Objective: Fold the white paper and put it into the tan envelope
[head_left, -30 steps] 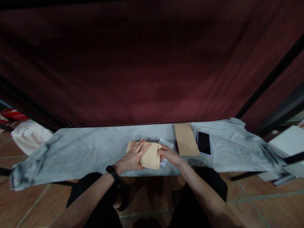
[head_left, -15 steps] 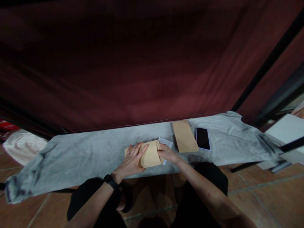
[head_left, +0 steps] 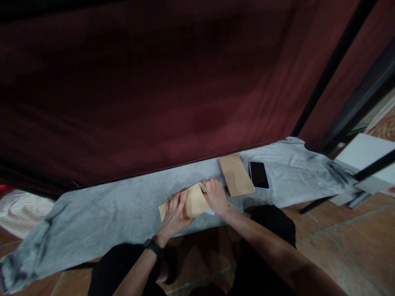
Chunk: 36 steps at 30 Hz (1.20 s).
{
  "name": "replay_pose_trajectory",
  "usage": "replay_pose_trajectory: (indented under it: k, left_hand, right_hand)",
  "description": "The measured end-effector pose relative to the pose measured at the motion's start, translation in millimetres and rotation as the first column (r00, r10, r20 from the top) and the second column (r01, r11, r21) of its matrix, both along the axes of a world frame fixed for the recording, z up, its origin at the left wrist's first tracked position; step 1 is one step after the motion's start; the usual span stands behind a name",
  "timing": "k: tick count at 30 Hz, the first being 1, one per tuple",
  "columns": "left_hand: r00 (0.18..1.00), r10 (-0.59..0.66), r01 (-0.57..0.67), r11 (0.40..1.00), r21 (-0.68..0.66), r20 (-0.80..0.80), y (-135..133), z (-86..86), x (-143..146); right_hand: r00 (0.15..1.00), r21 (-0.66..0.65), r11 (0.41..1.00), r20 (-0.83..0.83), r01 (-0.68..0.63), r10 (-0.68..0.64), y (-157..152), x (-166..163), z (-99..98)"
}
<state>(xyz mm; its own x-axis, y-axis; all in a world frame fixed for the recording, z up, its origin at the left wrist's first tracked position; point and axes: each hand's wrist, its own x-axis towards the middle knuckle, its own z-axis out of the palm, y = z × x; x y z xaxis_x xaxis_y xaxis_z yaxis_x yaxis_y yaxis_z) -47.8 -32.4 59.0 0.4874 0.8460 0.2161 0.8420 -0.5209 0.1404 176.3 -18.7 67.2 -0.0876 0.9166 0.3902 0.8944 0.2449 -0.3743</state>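
Note:
A tan paper envelope point(head_left: 195, 200) lies on the grey cloth point(head_left: 108, 205) that covers the low table. My left hand point(head_left: 174, 214) rests flat on its left part with the fingers stretched out. My right hand point(head_left: 215, 196) is closed at the envelope's right end, over a white slip of paper point(head_left: 210, 211) of which only a corner shows. A black band sits on my left wrist.
A second tan envelope point(head_left: 236, 175) lies to the right, with a black phone point(head_left: 258, 174) beside it. A dark red curtain hangs right behind the table. White boards point(head_left: 364, 158) and black rods stand at the far right. The floor is terracotta tile.
The view has tilted and shifted. My right hand has moved further onto the envelope's right end, and most of the white slip is now hidden under it.

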Motion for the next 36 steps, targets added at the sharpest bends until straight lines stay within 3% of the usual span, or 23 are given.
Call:
replay_pose_trajectory:
  k: [2,4,7,10,13,18,21,23,26,30,31,33,35,36]
  left_hand:
    - [1.0,0.016,-0.015,0.999,0.029,-0.01,-0.4,-1.6,2.4]
    - [0.999,0.026,-0.025,0.999,0.043,-0.031,-0.9,-2.0,4.2]
    - [0.998,0.038,-0.035,0.998,0.056,-0.053,-1.6,-1.4,5.7]
    - [0.997,0.04,-0.035,0.996,0.08,-0.066,-2.2,0.3,6.7]
    - [0.994,0.022,-0.011,0.994,0.112,-0.103,-3.6,3.2,8.5]
    - [0.98,-0.043,0.078,0.981,0.178,-0.193,-6.7,9.7,9.4]
    - [0.978,-0.054,0.095,0.975,0.201,-0.202,-6.6,14.4,3.9]
    - [0.978,-0.068,0.11,0.972,0.207,-0.198,-6.1,17.6,-1.5]
    - [0.977,-0.102,0.138,0.972,0.189,-0.189,-6.5,20.3,-7.3]
    - [0.985,-0.077,0.102,0.982,0.159,-0.156,-8.4,16.1,-9.4]
    - [0.987,-0.061,0.083,0.985,0.15,-0.147,-8.4,14.1,-10.3]
    - [0.991,-0.029,0.045,0.991,0.125,-0.132,-7.8,10.0,-14.1]
    - [0.992,0.006,0.005,0.995,0.095,-0.123,-7.0,6.3,-20.6]
    - [0.993,0.026,-0.017,0.997,0.081,-0.118,-6.8,4.7,-24.2]
  right_hand:
    - [0.996,-0.019,0.998,0.064,-0.062,0.063,-0.2,0.3,1.3]
    - [0.99,-0.079,0.987,0.024,-0.139,0.141,0.7,1.0,0.5]
    - [0.943,-0.184,0.948,-0.261,-0.258,0.206,4.6,2.5,-1.8]
    - [0.75,-0.258,0.872,-0.64,-0.416,0.168,9.6,4.1,-3.0]
    - [0.506,-0.319,0.769,-0.863,-0.554,0.006,11.4,5.4,-3.7]
    - [0.229,-0.284,0.558,-0.959,-0.78,-0.167,6.6,3.1,-5.2]
    - [0.09,-0.224,0.548,-0.961,-0.806,-0.261,3.4,-0.1,-3.6]
    - [0.05,-0.195,0.529,-0.96,-0.826,-0.277,0.8,-2.4,-1.2]
    - [0.033,-0.174,0.488,-0.958,-0.855,-0.284,-3.8,-6.8,2.7]
    - [0.06,-0.137,0.505,-0.985,-0.852,-0.165,-3.5,-10.4,4.3]
    - [0.116,-0.158,0.525,-0.987,-0.837,-0.113,-0.8,-9.0,4.0]
    - [0.37,-0.289,0.641,-0.929,-0.711,-0.007,7.0,-2.8,2.2]
    - [0.651,-0.39,0.793,-0.759,-0.467,0.011,16.2,6.5,-1.4]
    - [0.749,-0.397,0.849,-0.663,-0.348,-0.003,20.2,11.0,-4.2]
